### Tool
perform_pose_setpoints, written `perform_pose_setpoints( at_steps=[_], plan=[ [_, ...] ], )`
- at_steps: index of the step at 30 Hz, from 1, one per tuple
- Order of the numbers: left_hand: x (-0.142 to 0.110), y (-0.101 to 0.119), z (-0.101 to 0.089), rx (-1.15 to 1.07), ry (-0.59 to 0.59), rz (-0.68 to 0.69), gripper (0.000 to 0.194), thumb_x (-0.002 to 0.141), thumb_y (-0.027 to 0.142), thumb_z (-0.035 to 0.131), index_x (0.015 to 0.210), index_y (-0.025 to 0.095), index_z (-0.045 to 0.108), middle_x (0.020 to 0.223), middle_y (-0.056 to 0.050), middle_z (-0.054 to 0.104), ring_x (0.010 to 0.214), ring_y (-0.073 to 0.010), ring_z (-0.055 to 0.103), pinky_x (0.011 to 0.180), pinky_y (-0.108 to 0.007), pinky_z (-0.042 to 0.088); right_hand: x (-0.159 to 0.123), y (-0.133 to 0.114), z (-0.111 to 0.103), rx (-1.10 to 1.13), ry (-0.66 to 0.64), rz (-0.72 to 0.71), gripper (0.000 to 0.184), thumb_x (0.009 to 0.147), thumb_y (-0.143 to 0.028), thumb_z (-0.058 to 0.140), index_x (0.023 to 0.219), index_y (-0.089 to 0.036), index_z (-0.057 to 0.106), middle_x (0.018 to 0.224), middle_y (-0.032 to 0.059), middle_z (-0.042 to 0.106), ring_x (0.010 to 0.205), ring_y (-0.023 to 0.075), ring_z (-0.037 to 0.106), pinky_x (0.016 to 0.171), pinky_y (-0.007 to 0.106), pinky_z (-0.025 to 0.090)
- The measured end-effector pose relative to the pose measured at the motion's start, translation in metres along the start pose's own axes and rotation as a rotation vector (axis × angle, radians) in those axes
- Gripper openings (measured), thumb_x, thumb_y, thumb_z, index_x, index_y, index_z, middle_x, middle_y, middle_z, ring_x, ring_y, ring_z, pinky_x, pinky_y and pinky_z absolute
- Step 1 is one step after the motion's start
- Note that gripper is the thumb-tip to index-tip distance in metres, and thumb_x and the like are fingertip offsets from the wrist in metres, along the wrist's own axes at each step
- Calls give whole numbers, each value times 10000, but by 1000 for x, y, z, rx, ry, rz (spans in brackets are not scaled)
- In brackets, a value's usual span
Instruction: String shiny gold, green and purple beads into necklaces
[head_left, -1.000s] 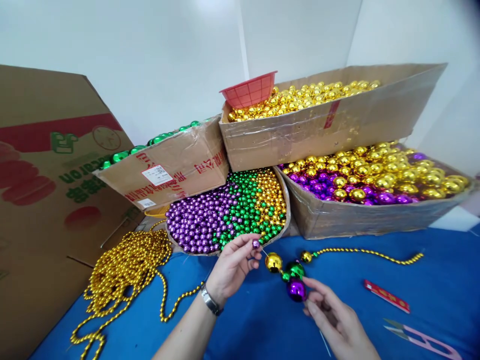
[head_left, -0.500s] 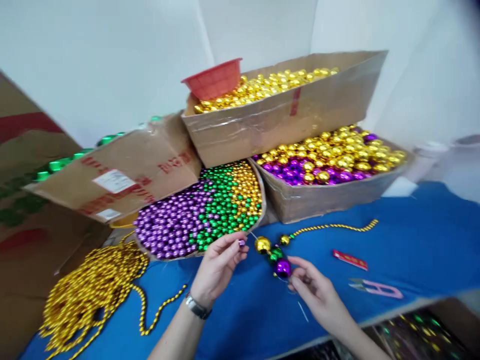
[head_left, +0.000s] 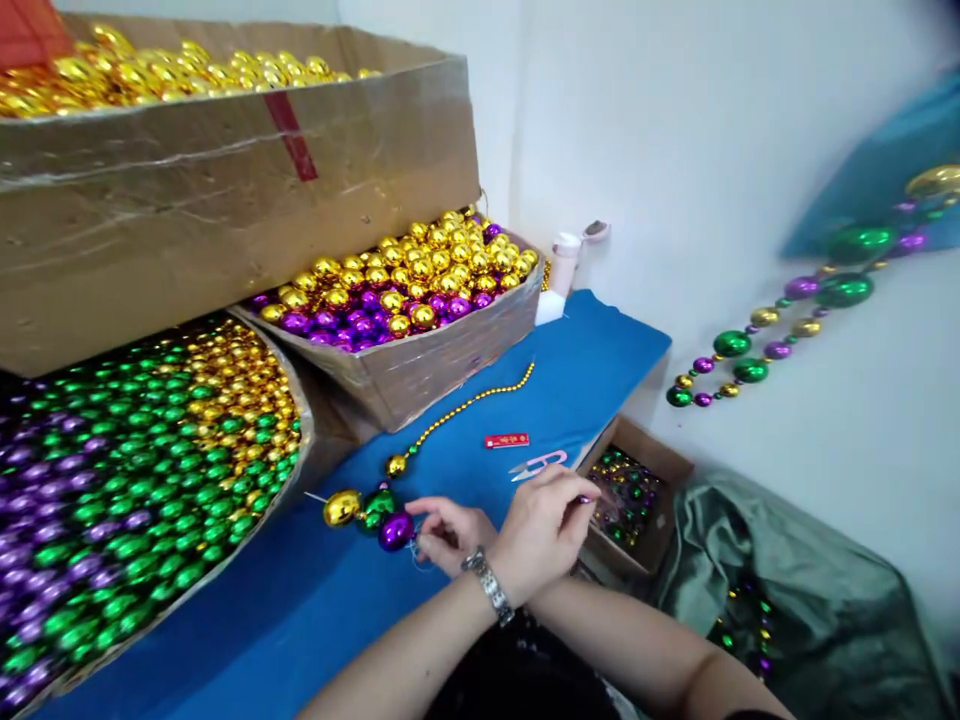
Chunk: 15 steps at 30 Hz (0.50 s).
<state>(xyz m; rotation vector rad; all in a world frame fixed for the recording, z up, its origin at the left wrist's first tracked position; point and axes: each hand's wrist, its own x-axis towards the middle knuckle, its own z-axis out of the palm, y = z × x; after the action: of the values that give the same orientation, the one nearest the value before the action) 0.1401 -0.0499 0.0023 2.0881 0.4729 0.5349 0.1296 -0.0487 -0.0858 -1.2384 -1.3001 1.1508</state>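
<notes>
A tray (head_left: 296,400) at the desk's (head_left: 300,600) left end held small purple, green and gold beads. Above it a cardboard box (head_left: 225,200) carried gold balls; beside it another box (head_left: 435,360) held gold and purple ones. The bead strand (head_left: 375,505) lay on the blue cloth near the front edge, its long axis running up toward the back right: large gold, green and purple balls, then a fine gold chain. The right hand (head_left: 450,525) pinched the purple ball's end. The left hand (head_left: 544,525), crossed over it, pinched a small purple bead (head_left: 583,498) above a floor box (head_left: 637,490) of mixed beads.
</notes>
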Motion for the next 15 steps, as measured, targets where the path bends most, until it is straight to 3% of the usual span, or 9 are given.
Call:
perform_pose_setpoints(
  at_steps=[2, 6, 10, 12, 15],
  plan=[
    [0, -5, 7, 39, -45, 11, 203, 841, 141, 469, 945, 178, 639, 933, -65, 619, 856, -163, 586, 786, -280, 466, 0, 0, -4, -5, -9, -18, 387, 805, -168, 517, 1186, -237, 537, 727, -48, 611, 635, 91, 615, 586, 172, 464],
    [1, -6, 32, 125, -297, 82, 233, 833, 130, 445, 937, 192, 644, 947, -67, 608, 815, -167, 602, 729, -272, 491, -1, -1, -9, -8, -26, -42, 408, 818, -159, 492, 1216, -244, 519, 744, -52, 629, 662, 81, 615, 622, 163, 476],
    [17, 8, 55, 166, -380, 219, 296, 814, 175, 501, 1085, 240, 599, 1189, -100, 544, 886, -203, 616, 715, -299, 512, 0, 4, -13, -33, -29, -49, 404, 799, -151, 515, 1189, -246, 550, 743, -55, 643, 652, 77, 625, 612, 152, 483],
    [14, 16, 47, 141, -335, 250, 333, 817, 238, 534, 1144, 291, 563, 1253, -83, 514, 945, -211, 609, 680, -281, 519, -6, 4, -12, -41, -49, -63, 393, 787, -146, 532, 1164, -248, 572, 740, -54, 653, 652, 82, 635, 624, 159, 492],
    [-14, 25, 5, 206, -162, 158, 280, 855, 277, 498, 1112, 352, 579, 1169, -30, 577, 981, -171, 604, 633, -227, 510, -18, 1, -8, -32, -46, -70, 328, 838, -193, 503, 1154, -227, 581, 740, -22, 673, 647, 105, 646, 601, 183, 511]
  ],
)
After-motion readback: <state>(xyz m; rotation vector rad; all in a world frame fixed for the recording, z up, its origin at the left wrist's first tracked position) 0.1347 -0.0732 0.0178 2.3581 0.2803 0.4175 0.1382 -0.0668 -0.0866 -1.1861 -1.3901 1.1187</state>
